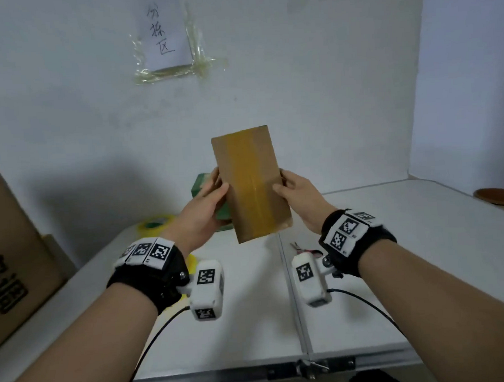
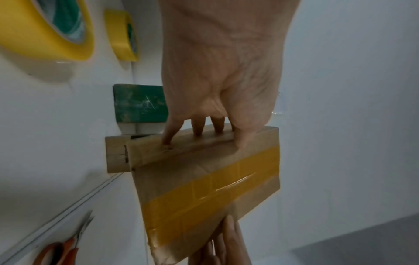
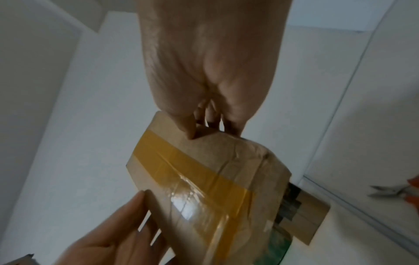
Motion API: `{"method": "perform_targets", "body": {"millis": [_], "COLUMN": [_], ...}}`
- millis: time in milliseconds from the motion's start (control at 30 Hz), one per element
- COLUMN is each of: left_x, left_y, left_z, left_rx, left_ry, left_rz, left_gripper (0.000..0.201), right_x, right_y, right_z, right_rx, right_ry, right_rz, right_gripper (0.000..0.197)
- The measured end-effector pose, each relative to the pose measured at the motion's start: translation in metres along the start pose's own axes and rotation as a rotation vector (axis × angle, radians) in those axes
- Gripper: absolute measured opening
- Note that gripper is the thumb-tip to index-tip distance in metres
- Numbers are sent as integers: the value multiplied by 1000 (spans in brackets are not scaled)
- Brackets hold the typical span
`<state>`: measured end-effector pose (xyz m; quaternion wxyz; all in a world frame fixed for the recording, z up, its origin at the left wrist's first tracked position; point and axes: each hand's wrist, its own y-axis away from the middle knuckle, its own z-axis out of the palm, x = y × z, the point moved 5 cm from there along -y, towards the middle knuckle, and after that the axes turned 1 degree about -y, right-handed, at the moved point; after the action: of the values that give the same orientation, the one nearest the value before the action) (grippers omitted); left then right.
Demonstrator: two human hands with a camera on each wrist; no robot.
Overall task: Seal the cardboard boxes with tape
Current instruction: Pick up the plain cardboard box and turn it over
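Observation:
A small flat cardboard box (image 1: 252, 185) with a yellow tape strip down its face is held up above the white table (image 1: 251, 307). My left hand (image 1: 207, 199) grips its left edge, thumb on the front and fingers (image 2: 197, 129) behind. My right hand (image 1: 291, 188) grips its right edge the same way, thumb (image 3: 188, 129) on the taped face. The box (image 2: 204, 179) shows its tape band in the left wrist view, and the box (image 3: 199, 188) shines glossy in the right wrist view. Two yellow tape rolls (image 2: 45, 30) lie on the table at left.
A green block (image 2: 140, 104) and another small cardboard box (image 2: 115, 154) sit on the table behind the held box. Orange-handled scissors (image 2: 65, 245) lie near the table's middle seam. A large cardboard carton (image 1: 11, 247) stands at left. A brown bowl (image 1: 499, 197) sits far right.

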<state>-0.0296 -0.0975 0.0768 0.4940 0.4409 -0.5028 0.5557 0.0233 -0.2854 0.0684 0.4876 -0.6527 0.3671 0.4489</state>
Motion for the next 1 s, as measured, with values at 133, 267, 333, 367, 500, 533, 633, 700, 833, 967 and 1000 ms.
{"method": "perform_targets", "body": {"millis": [133, 267, 333, 367, 500, 533, 633, 700, 833, 967, 1000], "left_x": [-10, -6, -4, -3, -4, -7, -13, -15, -19, -24, -26], "left_y": [10, 15, 16, 17, 24, 23, 25, 29, 33, 38, 38], "left_z": [-16, -28, -36, -40, -44, -44, -49, -56, -60, -41, -39], "left_rx": [60, 175, 272, 337, 472, 470, 510, 519, 365, 120, 98], "left_ry": [24, 6, -28, -75, -438, -474, -466, -387, -94, -118, -113], "left_rz": [10, 10, 39, 78, 232, 239, 201, 174, 154, 137, 133], "left_gripper": [47, 37, 67, 91, 125, 124, 114, 101, 80, 78, 78], "right_x": [2, 0, -5, -8, -18, -17, -6, 0, 29, 47, 49], "right_y": [12, 19, 24, 27, 38, 39, 38, 35, 28, 20, 17], "right_z": [17, 23, 30, 37, 63, 67, 70, 58, 33, 35, 34], "right_rx": [-4, -27, -132, -213, -411, -435, -458, -326, -124, -86, -65], "right_ry": [4, -44, 2, 31, 148, 174, 212, 232, 145, -35, -31], "right_rz": [-44, -59, -64, -65, -80, -83, -68, -63, 171, 263, 244], "right_gripper": [52, 48, 55, 63, 82, 82, 79, 71, 44, 44, 45]}}
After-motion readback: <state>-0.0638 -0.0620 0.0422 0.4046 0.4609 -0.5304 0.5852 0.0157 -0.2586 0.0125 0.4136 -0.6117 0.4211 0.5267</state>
